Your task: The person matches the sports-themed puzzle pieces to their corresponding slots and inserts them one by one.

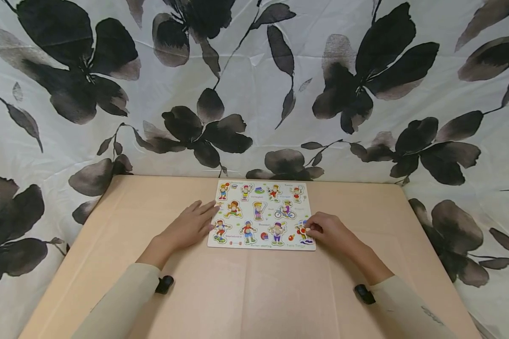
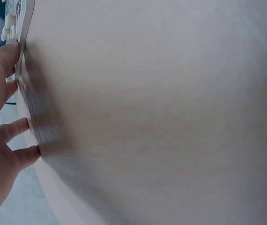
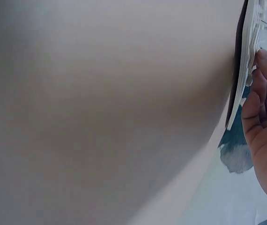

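Observation:
A white puzzle board with colourful sports figures lies flat on the table. My left hand rests at its left edge, fingers spread and nearly straight. In the left wrist view, the thumb touches the board's side and other fingertips reach down to the tabletop. My right hand is at the lower right corner, thumb and forefinger pinching a figure-shaped puzzle piece. That piece overlaps its printed spot, and the fingers partly cover it. From the right wrist, the pinch shows just above the board's edge.
The light brown table has faint creases running across its surface. A white cloth with dark flowers hangs behind it and shows on both sides. A small black device is worn at each wrist.

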`<state>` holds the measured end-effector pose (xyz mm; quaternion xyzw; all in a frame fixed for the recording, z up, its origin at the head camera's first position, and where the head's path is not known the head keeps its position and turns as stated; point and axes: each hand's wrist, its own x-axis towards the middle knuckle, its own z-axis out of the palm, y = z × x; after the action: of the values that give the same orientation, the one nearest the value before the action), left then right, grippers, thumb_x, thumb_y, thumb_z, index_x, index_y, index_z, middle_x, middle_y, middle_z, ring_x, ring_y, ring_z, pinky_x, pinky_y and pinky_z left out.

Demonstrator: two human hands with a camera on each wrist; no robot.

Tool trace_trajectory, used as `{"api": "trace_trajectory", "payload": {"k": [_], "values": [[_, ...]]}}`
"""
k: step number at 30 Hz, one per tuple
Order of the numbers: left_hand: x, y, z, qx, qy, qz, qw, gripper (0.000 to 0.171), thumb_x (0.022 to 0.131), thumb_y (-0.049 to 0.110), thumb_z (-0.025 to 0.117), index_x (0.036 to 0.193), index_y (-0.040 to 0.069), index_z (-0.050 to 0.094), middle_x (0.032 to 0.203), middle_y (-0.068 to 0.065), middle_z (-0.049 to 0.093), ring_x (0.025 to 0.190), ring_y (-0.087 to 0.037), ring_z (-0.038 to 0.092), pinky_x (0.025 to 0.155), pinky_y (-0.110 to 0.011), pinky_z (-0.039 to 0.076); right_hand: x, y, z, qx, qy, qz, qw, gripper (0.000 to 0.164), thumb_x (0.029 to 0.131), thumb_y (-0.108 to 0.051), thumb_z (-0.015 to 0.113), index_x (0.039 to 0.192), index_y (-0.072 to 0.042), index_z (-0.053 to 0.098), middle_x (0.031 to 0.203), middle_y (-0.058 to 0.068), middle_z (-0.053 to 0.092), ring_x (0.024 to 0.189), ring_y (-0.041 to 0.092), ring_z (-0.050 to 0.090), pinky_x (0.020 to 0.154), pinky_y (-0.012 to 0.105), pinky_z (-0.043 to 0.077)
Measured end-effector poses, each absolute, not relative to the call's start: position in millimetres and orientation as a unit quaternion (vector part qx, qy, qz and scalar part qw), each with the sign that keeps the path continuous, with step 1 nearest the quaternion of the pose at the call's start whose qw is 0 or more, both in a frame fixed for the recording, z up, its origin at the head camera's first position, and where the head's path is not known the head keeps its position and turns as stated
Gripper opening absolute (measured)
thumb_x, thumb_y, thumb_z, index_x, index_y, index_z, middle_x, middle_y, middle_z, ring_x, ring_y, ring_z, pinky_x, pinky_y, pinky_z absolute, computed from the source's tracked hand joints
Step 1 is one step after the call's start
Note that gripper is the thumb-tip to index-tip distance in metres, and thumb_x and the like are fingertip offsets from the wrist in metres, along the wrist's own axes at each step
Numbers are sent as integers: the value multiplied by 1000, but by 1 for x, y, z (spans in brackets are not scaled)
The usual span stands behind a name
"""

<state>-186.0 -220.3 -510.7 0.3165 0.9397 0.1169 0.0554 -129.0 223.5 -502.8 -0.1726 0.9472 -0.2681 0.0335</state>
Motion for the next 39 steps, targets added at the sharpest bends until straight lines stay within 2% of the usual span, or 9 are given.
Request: {"api": "trace_trajectory", "payload": {"k": [12, 23, 29, 35, 39], "values": [[-187, -220, -513, 315, 940, 115, 63, 62, 106, 38, 57, 160, 14, 40, 168, -9, 35, 152, -50, 30, 126, -62, 26, -131, 212, -506, -176, 948, -256, 65, 8, 91, -13, 79, 95, -11, 72, 85, -7, 60, 77, 7, 54, 66, 20, 51], [-187, -217, -513, 319, 938, 112, 69, 61, 105, 36, 58, 159, 12, 42, 167, -11, 36, 150, -52, 32, 124, -63, 28, -132, 203, -506, -134, 954, -254, 90, 7, 92, -7, 76, 92, -8, 69, 83, -1, 58, 77, 11, 52, 65, 21, 47], [-189, -217, -515, 313, 941, 109, 66, 62, 105, 37, 59, 159, 12, 42, 167, -9, 36, 150, -51, 33, 124, -63, 29, -135, 203, -506, -141, 954, -245, 95, 7, 93, -6, 74, 93, -9, 67, 84, -1, 57, 78, 13, 52, 66, 22, 46], [-188, -215, -515, 307, 942, 115, 65, 61, 105, 36, 59, 158, 12, 43, 167, -10, 36, 150, -51, 33, 123, -64, 29, -135, 210, -503, -148, 955, -240, 91, 14, 93, -12, 77, 103, -7, 69, 84, -3, 57, 79, 12, 52, 67, 23, 45], [-189, -214, -513, 296, 943, 132, 72, 61, 105, 33, 58, 160, 12, 40, 168, -10, 35, 151, -51, 31, 123, -66, 28, -132, 213, -491, -138, 959, -239, 67, 23, 95, -18, 77, 112, -5, 69, 90, -1, 60, 83, 14, 56, 71, 26, 51]]}}
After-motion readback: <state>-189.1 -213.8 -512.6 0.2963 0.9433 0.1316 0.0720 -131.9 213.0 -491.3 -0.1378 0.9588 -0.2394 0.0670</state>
